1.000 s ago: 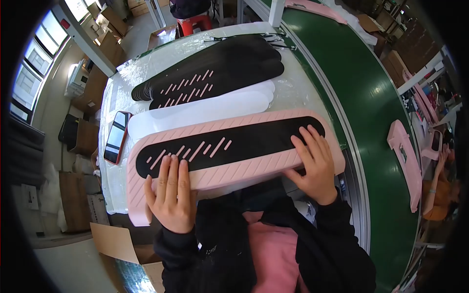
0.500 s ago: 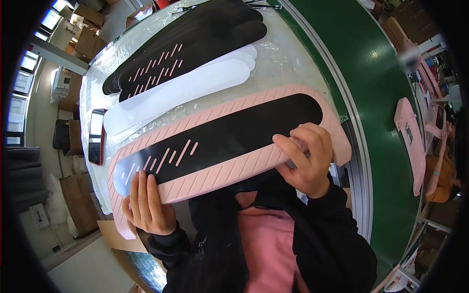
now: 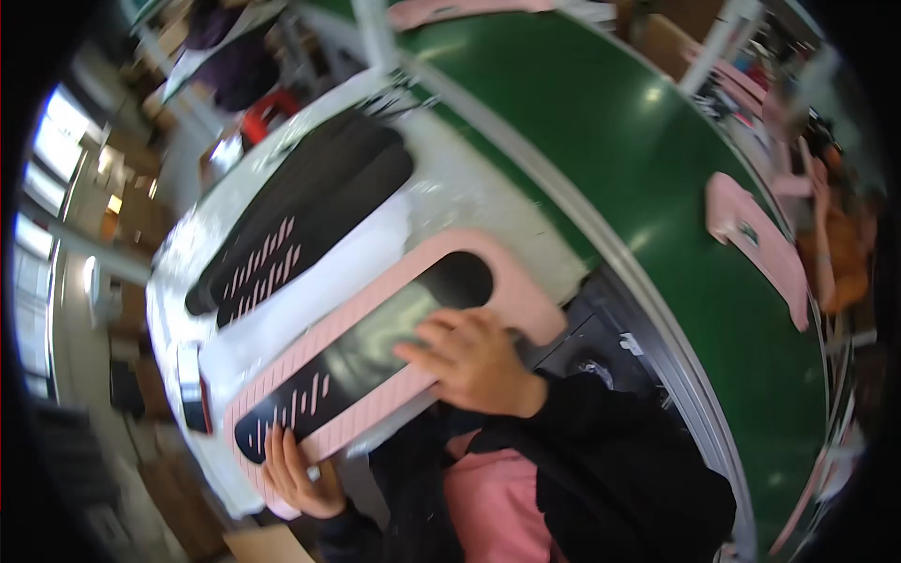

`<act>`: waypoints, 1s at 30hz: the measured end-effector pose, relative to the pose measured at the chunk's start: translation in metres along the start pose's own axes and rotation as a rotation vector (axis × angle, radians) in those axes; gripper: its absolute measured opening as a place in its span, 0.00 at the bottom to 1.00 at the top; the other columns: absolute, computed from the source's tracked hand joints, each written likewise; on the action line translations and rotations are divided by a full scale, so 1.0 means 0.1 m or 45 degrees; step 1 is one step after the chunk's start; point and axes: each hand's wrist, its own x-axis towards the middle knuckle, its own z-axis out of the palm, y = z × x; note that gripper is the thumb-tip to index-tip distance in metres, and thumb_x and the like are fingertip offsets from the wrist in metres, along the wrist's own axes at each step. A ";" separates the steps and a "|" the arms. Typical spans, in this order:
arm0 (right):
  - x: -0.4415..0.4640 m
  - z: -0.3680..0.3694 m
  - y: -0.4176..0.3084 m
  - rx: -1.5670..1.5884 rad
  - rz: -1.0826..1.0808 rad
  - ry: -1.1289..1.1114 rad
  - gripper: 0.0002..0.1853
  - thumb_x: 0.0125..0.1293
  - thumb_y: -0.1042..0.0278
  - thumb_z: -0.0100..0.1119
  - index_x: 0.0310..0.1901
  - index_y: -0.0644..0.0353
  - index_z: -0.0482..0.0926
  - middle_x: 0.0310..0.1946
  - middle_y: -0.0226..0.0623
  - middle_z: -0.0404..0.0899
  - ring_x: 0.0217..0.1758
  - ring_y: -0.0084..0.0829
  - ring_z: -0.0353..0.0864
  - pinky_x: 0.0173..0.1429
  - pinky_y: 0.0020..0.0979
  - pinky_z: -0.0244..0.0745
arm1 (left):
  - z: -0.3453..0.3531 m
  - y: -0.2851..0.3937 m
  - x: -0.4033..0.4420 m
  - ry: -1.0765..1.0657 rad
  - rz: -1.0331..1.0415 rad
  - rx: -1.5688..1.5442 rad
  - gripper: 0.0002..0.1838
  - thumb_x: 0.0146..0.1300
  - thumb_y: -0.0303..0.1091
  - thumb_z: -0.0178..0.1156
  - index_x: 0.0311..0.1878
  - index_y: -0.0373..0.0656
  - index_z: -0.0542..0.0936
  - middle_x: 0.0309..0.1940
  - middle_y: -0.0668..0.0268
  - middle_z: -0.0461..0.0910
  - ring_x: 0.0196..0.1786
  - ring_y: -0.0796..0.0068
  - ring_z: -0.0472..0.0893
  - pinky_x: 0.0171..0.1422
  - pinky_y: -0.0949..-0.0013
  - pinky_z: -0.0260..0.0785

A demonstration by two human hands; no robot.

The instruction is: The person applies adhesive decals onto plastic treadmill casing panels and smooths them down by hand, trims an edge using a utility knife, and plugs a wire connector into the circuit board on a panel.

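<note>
A long pink plastic panel with a grooved rim lies tilted across the near side of the table. Set into its face is a glossy black strip with slanted pink slots at the left end. My left hand grips the panel's lower left edge, fingertips over the strip's slotted end and thumb hidden. My right hand lies over the strip's right half, its fingers stretched out on the black surface and slightly blurred. Beyond the panel are white strips and a stack of black slotted strips.
A phone lies at the table's left edge. To the right, past a metal rail, runs a green conveyor belt carrying another pink part. A person sits at the far left beside a red object.
My view has turned toward the conveyor. The right hand has left the panel's lower edge and moved left onto the black strip. My left hand keeps its hold at the left end.
</note>
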 end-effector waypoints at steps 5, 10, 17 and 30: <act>0.04 -0.04 -0.01 0.212 -0.020 0.046 0.37 0.49 0.50 0.74 0.61 0.54 0.77 0.58 0.38 0.72 0.64 0.44 0.70 0.63 0.46 0.65 | -0.25 0.28 0.36 -0.356 0.199 -0.453 0.44 0.60 0.53 0.65 0.72 0.33 0.65 0.75 0.45 0.60 0.77 0.46 0.60 0.77 0.42 0.51; -0.09 -0.21 0.13 0.203 -0.133 0.060 0.39 0.50 0.51 0.74 0.62 0.60 0.74 0.59 0.41 0.72 0.67 0.43 0.67 0.67 0.46 0.62 | 0.09 0.95 0.72 -0.390 0.427 -0.121 0.52 0.62 0.68 0.55 0.74 0.32 0.60 0.76 0.44 0.58 0.79 0.43 0.57 0.76 0.38 0.49; -0.63 -0.97 0.53 -0.117 0.326 0.171 0.40 0.54 0.52 0.72 0.67 0.59 0.68 0.65 0.47 0.68 0.69 0.45 0.67 0.71 0.47 0.62 | 0.37 1.73 0.96 -0.451 0.499 -0.209 0.51 0.62 0.63 0.58 0.76 0.31 0.56 0.78 0.44 0.54 0.81 0.44 0.51 0.77 0.34 0.46; -0.95 -0.89 0.97 0.173 0.453 0.135 0.39 0.59 0.51 0.68 0.68 0.61 0.69 0.62 0.52 0.72 0.65 0.49 0.74 0.66 0.45 0.69 | 0.61 1.77 1.02 -0.355 0.650 -0.319 0.44 0.56 0.42 0.69 0.73 0.35 0.64 0.76 0.48 0.61 0.79 0.47 0.58 0.77 0.37 0.49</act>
